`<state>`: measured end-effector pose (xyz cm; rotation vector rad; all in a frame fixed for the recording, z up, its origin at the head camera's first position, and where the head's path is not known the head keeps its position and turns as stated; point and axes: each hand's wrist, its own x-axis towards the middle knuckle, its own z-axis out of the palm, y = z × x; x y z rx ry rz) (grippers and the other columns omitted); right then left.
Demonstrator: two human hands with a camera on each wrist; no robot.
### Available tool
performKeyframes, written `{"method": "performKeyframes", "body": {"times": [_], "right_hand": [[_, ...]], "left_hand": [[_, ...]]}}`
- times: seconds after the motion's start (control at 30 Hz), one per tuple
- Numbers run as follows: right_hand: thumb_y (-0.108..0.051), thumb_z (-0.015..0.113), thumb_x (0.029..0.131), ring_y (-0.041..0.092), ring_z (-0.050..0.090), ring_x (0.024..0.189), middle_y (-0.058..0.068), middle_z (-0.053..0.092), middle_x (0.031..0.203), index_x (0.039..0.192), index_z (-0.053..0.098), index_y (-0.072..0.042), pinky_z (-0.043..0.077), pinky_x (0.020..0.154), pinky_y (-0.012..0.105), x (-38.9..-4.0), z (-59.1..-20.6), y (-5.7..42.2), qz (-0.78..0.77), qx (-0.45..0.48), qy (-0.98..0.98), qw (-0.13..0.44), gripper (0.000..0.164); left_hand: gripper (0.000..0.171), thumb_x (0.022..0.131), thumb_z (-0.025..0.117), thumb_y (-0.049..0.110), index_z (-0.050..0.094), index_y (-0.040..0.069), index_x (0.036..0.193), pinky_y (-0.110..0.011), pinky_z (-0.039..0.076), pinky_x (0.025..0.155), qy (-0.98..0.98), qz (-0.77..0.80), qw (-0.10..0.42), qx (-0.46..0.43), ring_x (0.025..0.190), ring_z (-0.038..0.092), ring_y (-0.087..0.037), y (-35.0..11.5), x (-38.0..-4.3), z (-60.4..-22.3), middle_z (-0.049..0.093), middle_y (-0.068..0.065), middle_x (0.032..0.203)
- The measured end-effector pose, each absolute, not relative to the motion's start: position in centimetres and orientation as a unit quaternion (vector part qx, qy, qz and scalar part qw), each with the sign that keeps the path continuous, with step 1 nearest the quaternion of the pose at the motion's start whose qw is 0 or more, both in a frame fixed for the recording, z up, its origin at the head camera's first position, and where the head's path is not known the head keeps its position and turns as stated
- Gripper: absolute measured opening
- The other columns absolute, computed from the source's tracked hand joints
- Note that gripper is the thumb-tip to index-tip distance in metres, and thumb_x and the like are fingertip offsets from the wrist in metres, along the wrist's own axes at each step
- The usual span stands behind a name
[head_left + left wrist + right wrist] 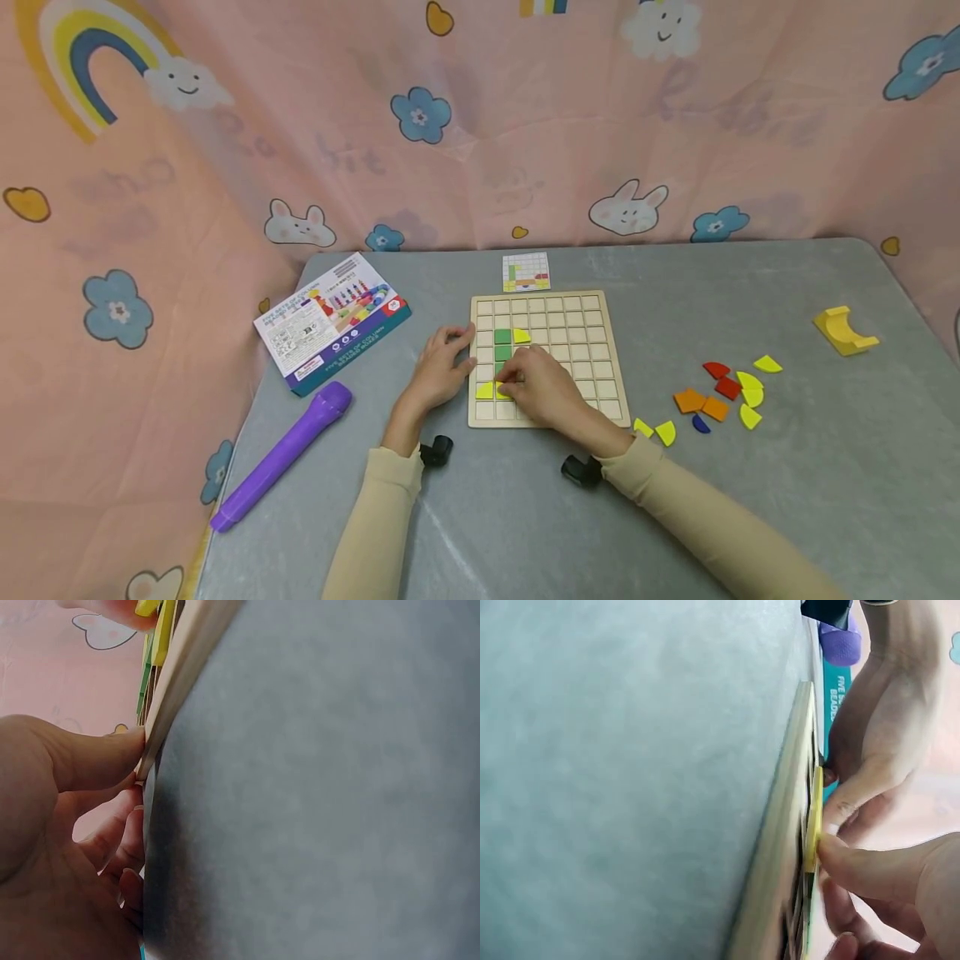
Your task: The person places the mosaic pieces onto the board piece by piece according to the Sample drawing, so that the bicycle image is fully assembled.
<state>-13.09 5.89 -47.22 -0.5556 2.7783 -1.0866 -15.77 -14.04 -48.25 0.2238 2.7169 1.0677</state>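
Observation:
A square wooden grid board point(592, 350) lies on the table. My left hand point(438, 367) is at its left side, thumb and fingertips touching the edge, fingers loosely spread. Over the board's lower left, my right hand point(543, 387) pinches a small yellow piece point(145, 607), partly covered by the fingers. Green squares point(502, 337) run down one column, the lowest partly behind the right hand. Another yellow piece point(521, 336) lies beside the top green square, and a yellow quarter-round piece point(484, 390) sits in a cell at the lower left.
A small pattern card point(527, 272) lies behind the board. Loose yellow pieces point(665, 432), red, orange pieces point(688, 401) and a blue piece point(701, 424) are scattered to the right. Farther right stands a yellow curved block point(845, 331). A game box point(330, 325) and purple microphone-shaped stick point(281, 458) lie left.

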Motion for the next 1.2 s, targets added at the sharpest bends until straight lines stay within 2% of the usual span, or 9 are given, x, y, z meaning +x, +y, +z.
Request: {"method": "performKeyframes", "body": {"times": [0.27, 0.63, 0.97, 1.2], "right_hand": [[-0.006, 0.080, 0.092, 0.015, 0.056, 0.082, -0.002, 0.068, 0.083, 0.083, 0.081, -0.015, 0.050, 0.073, 0.034, -13.0, -47.3, 6.0, -0.361, -0.170, 0.915, 0.059, 0.012], [-0.008, 0.081, 0.091, 0.016, 0.054, 0.081, -0.002, 0.071, 0.083, 0.085, 0.079, -0.014, 0.045, 0.072, 0.033, -12.3, -47.1, 8.2, -0.364, -0.147, 0.918, 0.065, 0.009], [-0.010, 0.080, 0.092, 0.017, 0.053, 0.083, -0.002, 0.068, 0.087, 0.094, 0.077, -0.011, 0.044, 0.075, 0.033, -10.3, -46.5, 14.4, -0.360, -0.158, 0.917, 0.070, 0.004], [-0.014, 0.082, 0.092, 0.018, 0.054, 0.085, 0.003, 0.065, 0.094, 0.098, 0.073, -0.010, 0.046, 0.074, 0.032, -9.5, -45.4, 19.0, -0.336, -0.140, 0.924, 0.114, 0.011]], "left_hand": [[0.059, 0.107, 0.061, 0.016, 0.042, 0.013, 0.163, -0.057, 0.027, 0.123, 0.923, 0.362, 0.107, 0.073, 0.149, 0.035, -0.037, -14.0, -15.7, -48.2, 0.044, -0.016, 0.158], [0.059, 0.108, 0.061, 0.017, 0.042, 0.013, 0.163, -0.057, 0.027, 0.122, 0.923, 0.362, 0.107, 0.075, 0.151, 0.034, -0.036, -14.0, -15.7, -48.2, 0.042, -0.017, 0.161], [0.059, 0.107, 0.061, 0.016, 0.042, 0.013, 0.163, -0.057, 0.028, 0.122, 0.921, 0.367, 0.108, 0.075, 0.150, 0.034, -0.036, -14.0, -15.8, -48.3, 0.042, -0.016, 0.161], [0.059, 0.107, 0.062, 0.016, 0.042, 0.012, 0.163, -0.058, 0.027, 0.122, 0.920, 0.369, 0.107, 0.074, 0.150, 0.034, -0.037, -14.0, -15.9, -48.5, 0.042, -0.016, 0.160]]}}
